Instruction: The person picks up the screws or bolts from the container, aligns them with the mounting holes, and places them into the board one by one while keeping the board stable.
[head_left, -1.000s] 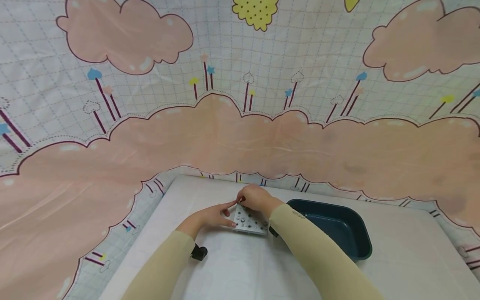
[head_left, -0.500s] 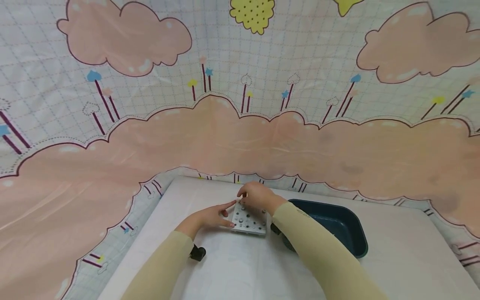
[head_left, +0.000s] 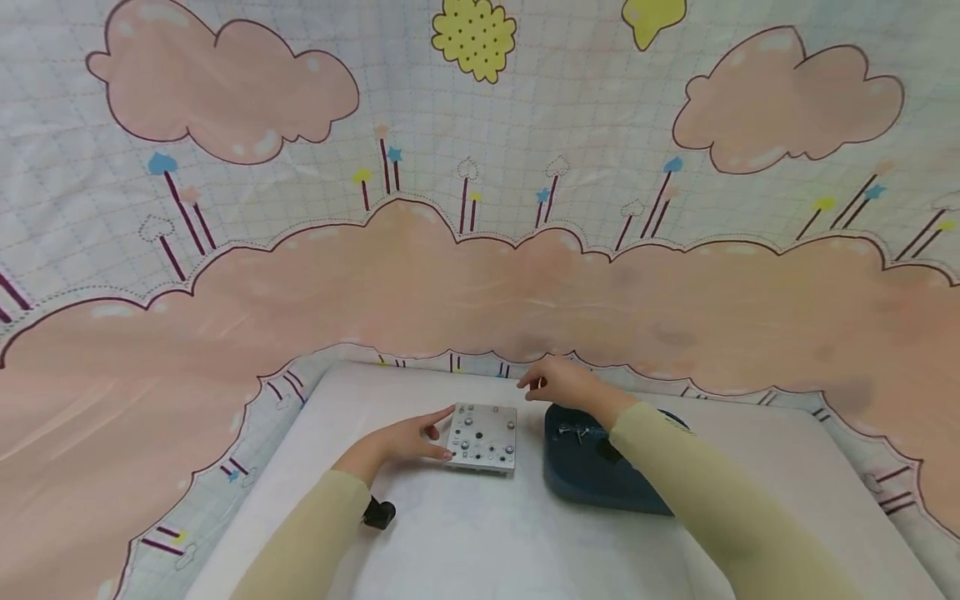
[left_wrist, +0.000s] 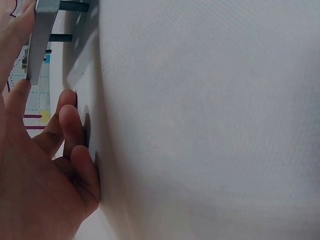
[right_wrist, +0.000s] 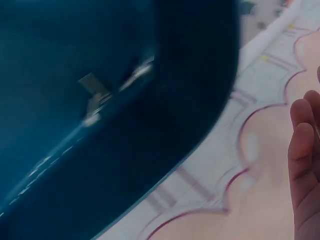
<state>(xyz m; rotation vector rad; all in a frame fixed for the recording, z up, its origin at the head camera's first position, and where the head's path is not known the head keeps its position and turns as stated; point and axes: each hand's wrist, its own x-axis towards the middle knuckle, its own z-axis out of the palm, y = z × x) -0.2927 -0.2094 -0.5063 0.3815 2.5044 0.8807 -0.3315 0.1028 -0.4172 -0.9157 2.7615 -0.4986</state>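
Observation:
A silver metal plate (head_left: 491, 439) with holes and several screws in its top lies on the white table. Threaded screw shanks (left_wrist: 74, 6) jut from its underside in the left wrist view. My left hand (head_left: 397, 442) holds the plate's left side, thumb at the near corner and index finger at the far one; its other fingers hang loosely curled. Over the back left rim of a dark blue tray (head_left: 600, 493) hovers my right hand (head_left: 570, 385), fingers loosely bent, nothing visible between them. Loose screws (right_wrist: 97, 102) lie inside the tray, blurred in the right wrist view.
The white table (head_left: 465, 542) ends at the back against a printed cloth (head_left: 480, 308) with cloud patterns. A black wrist camera (head_left: 379, 513) sits under the left wrist. The right sleeve (head_left: 697, 475) covers much of the tray.
My right hand has left the plate's far left corner and moved right to the tray. The left hand stays at the plate. The head view has turned slightly right.

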